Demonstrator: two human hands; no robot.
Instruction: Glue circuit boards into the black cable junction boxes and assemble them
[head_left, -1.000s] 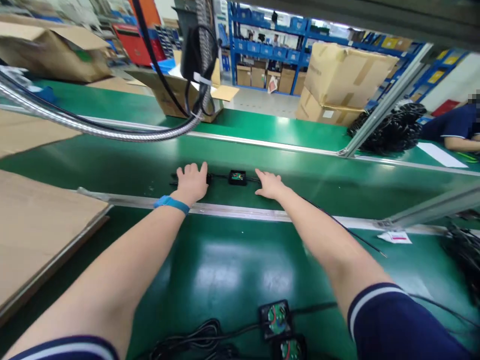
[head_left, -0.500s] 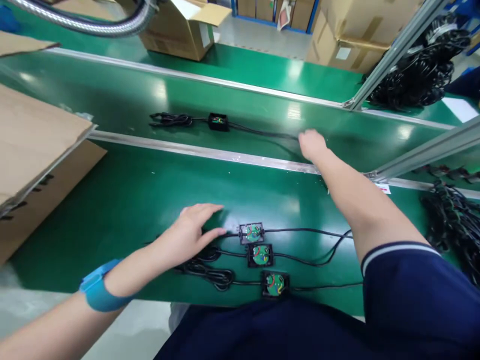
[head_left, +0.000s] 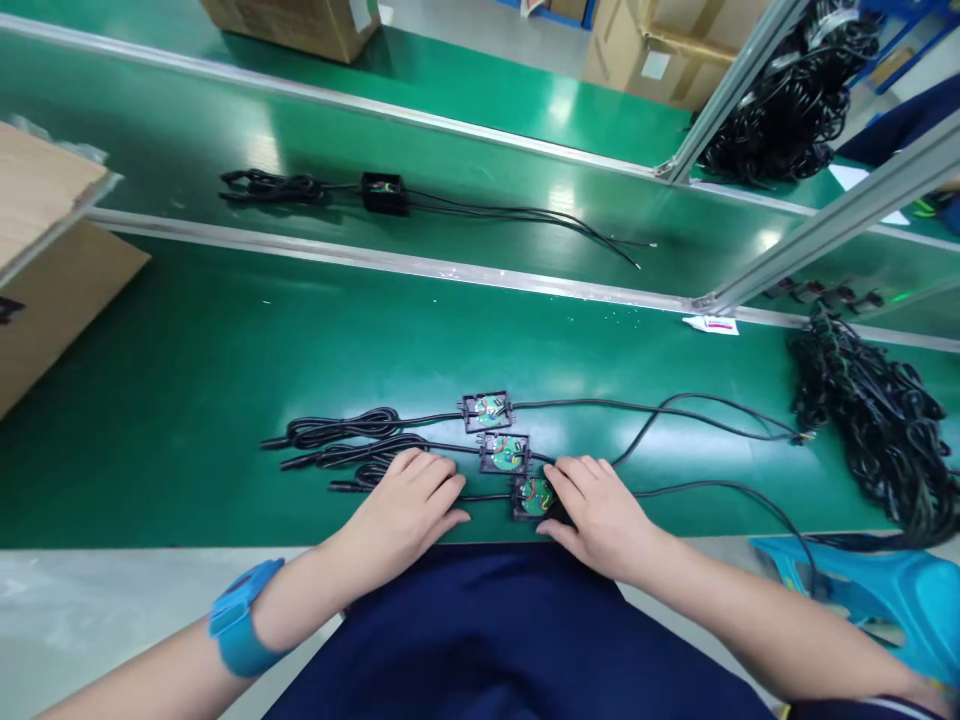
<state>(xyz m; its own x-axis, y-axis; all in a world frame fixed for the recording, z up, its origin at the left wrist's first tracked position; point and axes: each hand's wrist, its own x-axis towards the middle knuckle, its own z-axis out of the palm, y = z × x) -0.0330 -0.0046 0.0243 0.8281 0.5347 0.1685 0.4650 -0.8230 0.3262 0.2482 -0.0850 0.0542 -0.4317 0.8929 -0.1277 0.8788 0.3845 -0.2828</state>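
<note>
Three open black plastic housings with green circuit boards lie by the table's front edge, cables running from both ends. My right hand (head_left: pixel 600 510) grips the right end of the nearest housing (head_left: pixel 528 497), covering part of it. My left hand (head_left: pixel 414 498) is curled over the nearest coiled black cable (head_left: pixel 370 473), left of that housing; its fingertips partly hide the cable. Just beyond lie the middle housing (head_left: pixel 505 453) and the far housing (head_left: pixel 486 411), untouched. Their coiled cables (head_left: pixel 345 427) lie to the left with plug ends.
Another black housing (head_left: pixel 384 193) with cables lies beyond the metal rail (head_left: pixel 405 262). A heap of black cables (head_left: pixel 870 420) is at the right, near a small white tube (head_left: pixel 711 325). Cardboard (head_left: pixel 67 285) stands at the left; a blue stool (head_left: pixel 885 600) is below the table edge.
My right hand has left the cable of the housing beyond the rail and come back to the nearest housing. My left hand has moved right and toward me, onto the nearest cable. The view has shifted.
</note>
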